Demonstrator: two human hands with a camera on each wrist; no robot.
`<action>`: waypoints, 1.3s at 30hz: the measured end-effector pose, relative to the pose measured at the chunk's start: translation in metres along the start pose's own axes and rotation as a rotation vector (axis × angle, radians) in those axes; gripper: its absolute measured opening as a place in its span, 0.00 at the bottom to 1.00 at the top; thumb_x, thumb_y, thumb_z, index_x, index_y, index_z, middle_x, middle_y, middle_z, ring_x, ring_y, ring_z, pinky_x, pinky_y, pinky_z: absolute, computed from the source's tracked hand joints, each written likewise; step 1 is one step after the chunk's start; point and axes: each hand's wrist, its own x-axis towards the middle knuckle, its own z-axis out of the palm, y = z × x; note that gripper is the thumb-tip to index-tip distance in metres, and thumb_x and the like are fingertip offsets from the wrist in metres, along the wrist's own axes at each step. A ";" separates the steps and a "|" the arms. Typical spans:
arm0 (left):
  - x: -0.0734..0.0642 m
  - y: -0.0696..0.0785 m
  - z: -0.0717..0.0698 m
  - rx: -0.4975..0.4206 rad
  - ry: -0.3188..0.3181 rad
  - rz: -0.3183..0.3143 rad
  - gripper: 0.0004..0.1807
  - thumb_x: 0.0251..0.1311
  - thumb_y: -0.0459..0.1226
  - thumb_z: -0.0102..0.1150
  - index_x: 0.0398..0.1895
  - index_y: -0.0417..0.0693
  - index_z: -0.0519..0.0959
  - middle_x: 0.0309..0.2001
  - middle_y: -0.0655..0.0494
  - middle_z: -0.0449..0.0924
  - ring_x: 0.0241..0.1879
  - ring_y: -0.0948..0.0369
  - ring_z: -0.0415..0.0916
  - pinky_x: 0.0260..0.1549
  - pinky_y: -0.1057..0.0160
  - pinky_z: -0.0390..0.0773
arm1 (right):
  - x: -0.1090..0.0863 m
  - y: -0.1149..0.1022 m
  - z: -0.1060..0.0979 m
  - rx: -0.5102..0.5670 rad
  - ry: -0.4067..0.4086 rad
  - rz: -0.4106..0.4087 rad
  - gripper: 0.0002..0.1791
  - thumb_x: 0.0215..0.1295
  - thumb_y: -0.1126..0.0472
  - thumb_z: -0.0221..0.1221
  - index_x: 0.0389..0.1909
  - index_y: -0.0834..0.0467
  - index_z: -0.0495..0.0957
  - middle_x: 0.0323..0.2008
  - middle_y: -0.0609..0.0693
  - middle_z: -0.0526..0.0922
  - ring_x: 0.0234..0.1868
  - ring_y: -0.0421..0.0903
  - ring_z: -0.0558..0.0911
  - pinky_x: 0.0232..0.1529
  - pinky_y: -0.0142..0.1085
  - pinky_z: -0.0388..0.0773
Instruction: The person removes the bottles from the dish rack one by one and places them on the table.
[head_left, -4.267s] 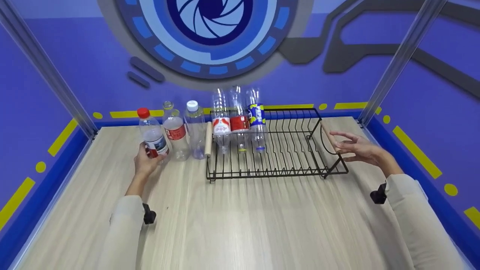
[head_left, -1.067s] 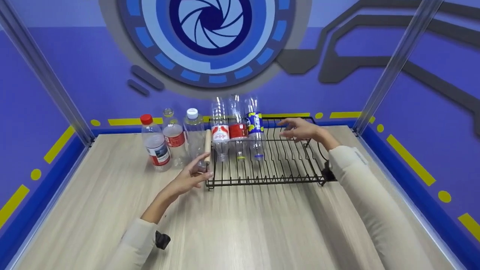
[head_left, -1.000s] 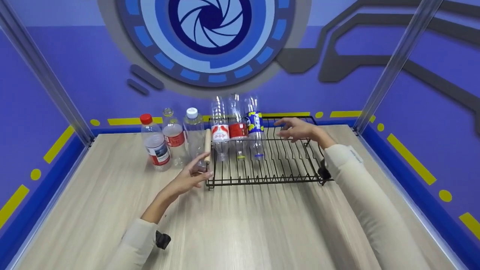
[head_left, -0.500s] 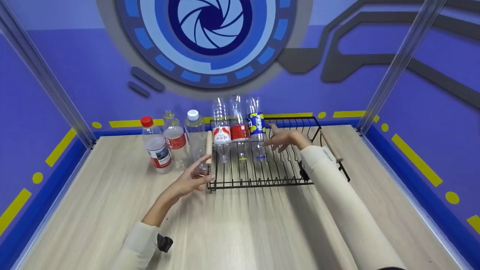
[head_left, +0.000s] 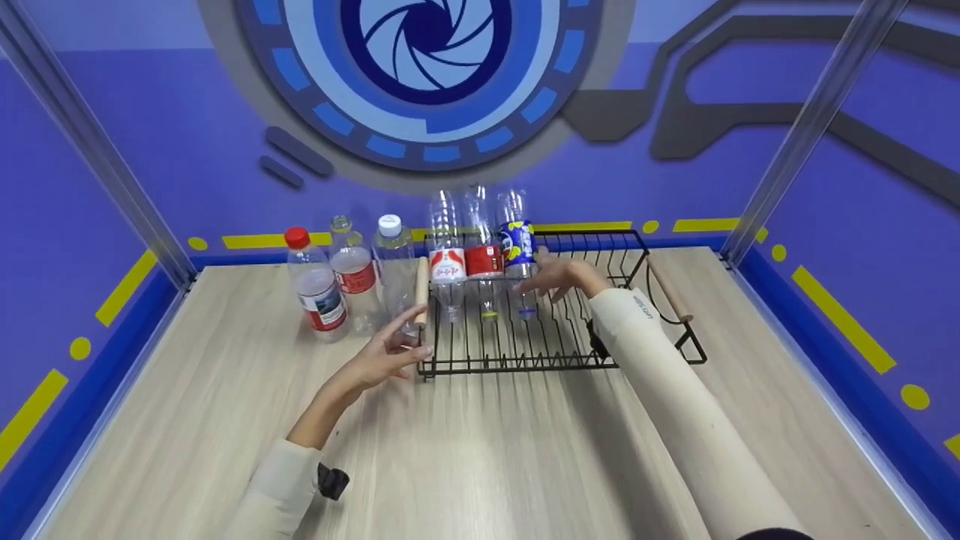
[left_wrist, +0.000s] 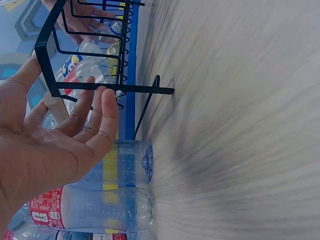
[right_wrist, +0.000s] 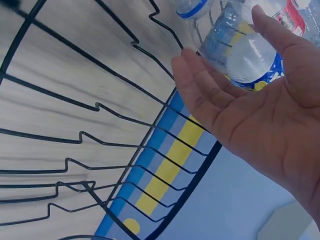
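My left hand (head_left: 373, 365) holds the left end of a black wire dish rack (head_left: 517, 369), index finger at its wooden handle (head_left: 421, 289), thumb at the front corner. In the left wrist view its fingers bend lightly about the frame. My right hand (head_left: 559, 274) reaches over the rack beside a clear plastic bottle with a blue-and-yellow label (head_left: 518, 241). In the right wrist view the fingers are spread loosely, with the thumb near the bottle; contact is unclear. Left of it lean a red-labelled bottle (head_left: 484, 260) and a white-and-red-labelled bottle (head_left: 448, 264), all necks down in the rack.
Three bottles stand upright on the table left of the rack: a red-capped bottle (head_left: 318, 296), an uncapped red-labelled bottle (head_left: 355, 279) and a white-capped clear bottle (head_left: 395, 262). A blue wall (head_left: 180, 150) rises behind. The rack's right wooden handle (head_left: 670, 289) is untouched.
My left hand has left the red-capped bottle, now standing on the table, and gone to the rack's left end. My right hand has moved left from the right handle to the blue-labelled bottle.
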 end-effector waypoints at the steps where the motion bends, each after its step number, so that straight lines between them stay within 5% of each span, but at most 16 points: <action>1: 0.000 0.000 0.000 0.001 0.000 -0.001 0.43 0.70 0.42 0.63 0.82 0.56 0.52 0.51 0.44 0.75 0.49 0.58 0.77 0.45 0.45 0.84 | -0.001 0.000 0.000 -0.001 0.000 0.001 0.63 0.74 0.48 0.59 0.76 0.64 0.14 0.74 0.71 0.61 0.71 0.62 0.72 0.67 0.48 0.75; 11: 0.000 0.001 0.005 0.019 -0.004 -0.043 0.43 0.70 0.44 0.63 0.82 0.59 0.51 0.55 0.41 0.75 0.52 0.55 0.76 0.48 0.45 0.83 | -0.021 0.010 -0.012 0.188 -0.029 0.035 0.60 0.75 0.56 0.58 0.78 0.54 0.13 0.79 0.72 0.44 0.70 0.63 0.69 0.65 0.49 0.77; 19: 0.007 0.004 0.004 -0.005 0.000 -0.038 0.42 0.70 0.42 0.62 0.82 0.59 0.51 0.54 0.42 0.73 0.52 0.56 0.76 0.48 0.46 0.84 | -0.043 0.028 -0.036 0.273 -0.019 0.011 0.56 0.77 0.61 0.55 0.79 0.49 0.16 0.71 0.72 0.58 0.65 0.62 0.74 0.62 0.50 0.79; 28: 0.004 0.003 0.002 0.010 0.014 -0.050 0.42 0.71 0.40 0.61 0.82 0.59 0.52 0.52 0.44 0.75 0.48 0.59 0.75 0.43 0.54 0.84 | -0.062 0.050 -0.048 0.277 -0.036 -0.085 0.51 0.77 0.62 0.54 0.81 0.53 0.23 0.73 0.74 0.56 0.71 0.70 0.67 0.64 0.49 0.78; 39: -0.002 0.004 0.002 0.020 0.020 -0.068 0.42 0.71 0.44 0.61 0.82 0.62 0.51 0.56 0.41 0.72 0.55 0.53 0.76 0.49 0.46 0.83 | -0.088 0.076 -0.054 0.221 -0.106 -0.177 0.48 0.76 0.58 0.57 0.82 0.57 0.34 0.77 0.71 0.52 0.67 0.65 0.73 0.64 0.48 0.78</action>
